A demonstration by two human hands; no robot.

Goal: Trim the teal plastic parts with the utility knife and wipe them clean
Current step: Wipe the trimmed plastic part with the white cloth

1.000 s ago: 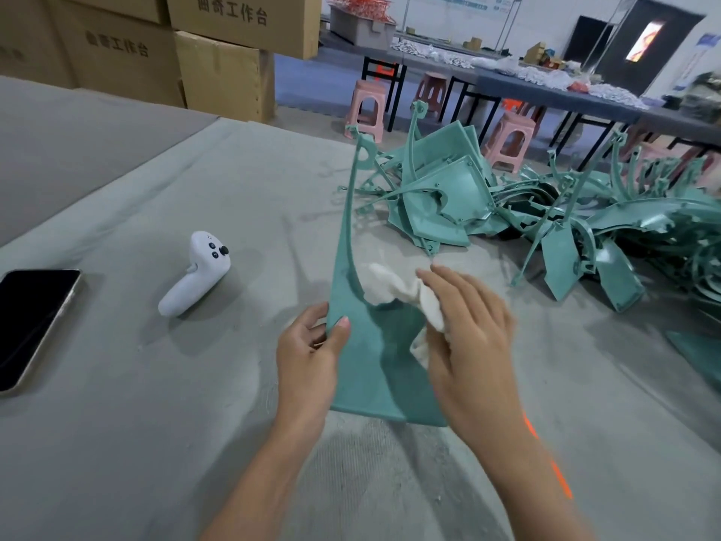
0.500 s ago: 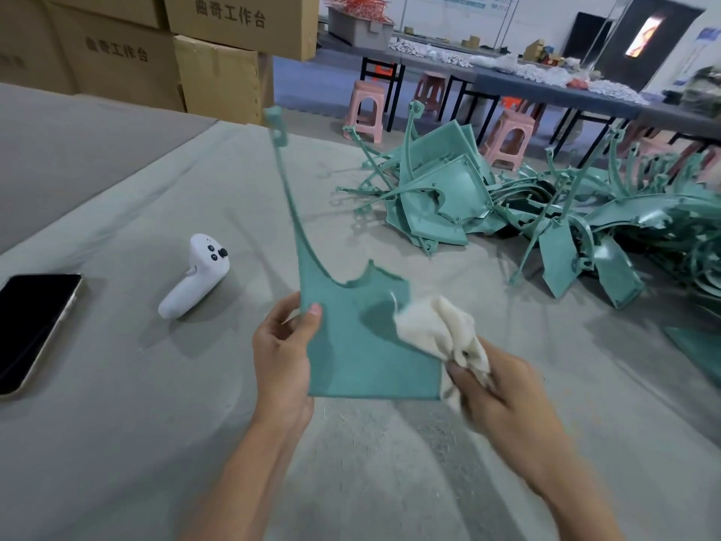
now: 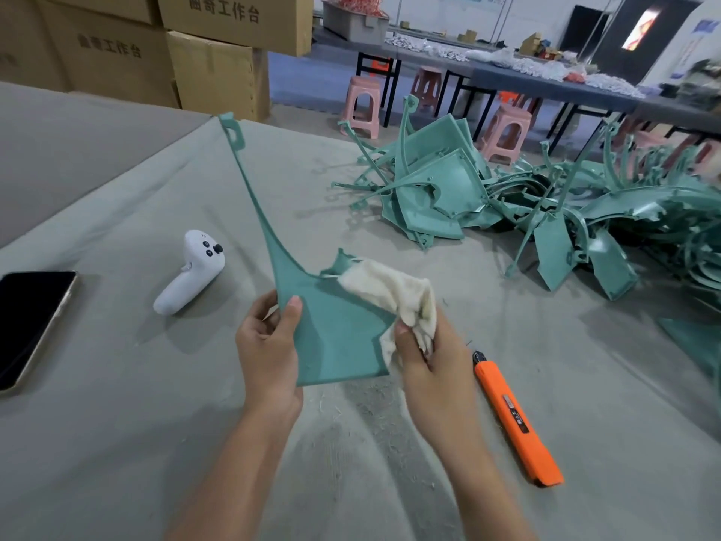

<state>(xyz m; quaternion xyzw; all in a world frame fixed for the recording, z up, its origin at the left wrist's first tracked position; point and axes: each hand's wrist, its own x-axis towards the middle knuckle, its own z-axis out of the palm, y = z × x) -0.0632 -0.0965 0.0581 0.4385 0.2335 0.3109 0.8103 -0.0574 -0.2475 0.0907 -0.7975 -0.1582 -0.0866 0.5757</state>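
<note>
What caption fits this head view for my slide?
Left hand holds a teal plastic part while the right hand wipes it with a white cloth; orange knife lies alongside.

My left hand [image 3: 269, 345] pinches the left edge of a teal plastic part [image 3: 335, 337], thumb on its face, holding it above the grey tabletop [image 3: 117, 443] with its thin arm rising up and left. My right hand [image 3: 425, 361] grips a white cloth [image 3: 390, 294] against the part's right edge. An orange utility knife [image 3: 515, 419] lies to my right, a white controller [image 3: 191, 271] and a phone [image 3: 31, 326] to my left, and a pile of teal parts [image 3: 546, 205] lies beyond.
</note>
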